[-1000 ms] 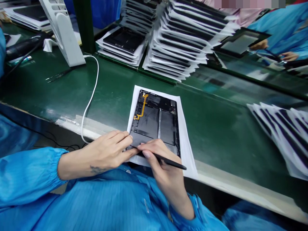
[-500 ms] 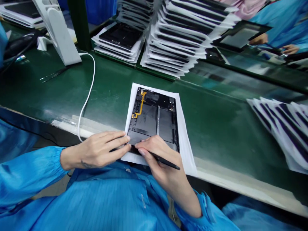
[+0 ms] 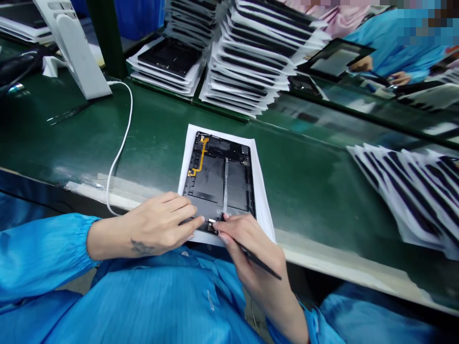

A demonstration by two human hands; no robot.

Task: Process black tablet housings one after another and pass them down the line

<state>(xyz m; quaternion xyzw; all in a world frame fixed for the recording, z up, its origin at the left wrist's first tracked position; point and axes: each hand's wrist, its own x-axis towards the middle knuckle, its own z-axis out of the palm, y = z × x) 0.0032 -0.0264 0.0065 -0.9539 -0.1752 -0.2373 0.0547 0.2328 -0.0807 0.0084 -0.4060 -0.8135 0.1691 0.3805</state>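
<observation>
An opened tablet housing (image 3: pixel 210 179), black inside with an orange flex cable (image 3: pixel 201 155) and a grey strip down the middle, lies on a white sheet (image 3: pixel 263 210) at the bench's front edge. My left hand (image 3: pixel 161 224) rests its stretched fingers on the housing's near left corner. In my right hand (image 3: pixel 256 243) is a slim black pen-like tool (image 3: pixel 265 266), gripped between thumb and fingers. Its working tip is hidden by the fingers. Those fingertips are at the near edge, beside a small metallic part (image 3: pixel 212 224).
Tall stacks of black panels between white sheets (image 3: pixel 247 57) stand behind, with a lower stack (image 3: pixel 168 62) beside them. More sheeted panels (image 3: pixel 401 196) lean at right. A white stand (image 3: pixel 73 48), white cable (image 3: pixel 124 138) and tweezers (image 3: pixel 68 114) are at left. Across the bench, a co-worker's hands (image 3: pixel 399 79) show.
My right hand has slid rightward along the housing's near edge, uncovering the small metallic part. My left fingers have moved a little right too. The whole view has shifted slightly.
</observation>
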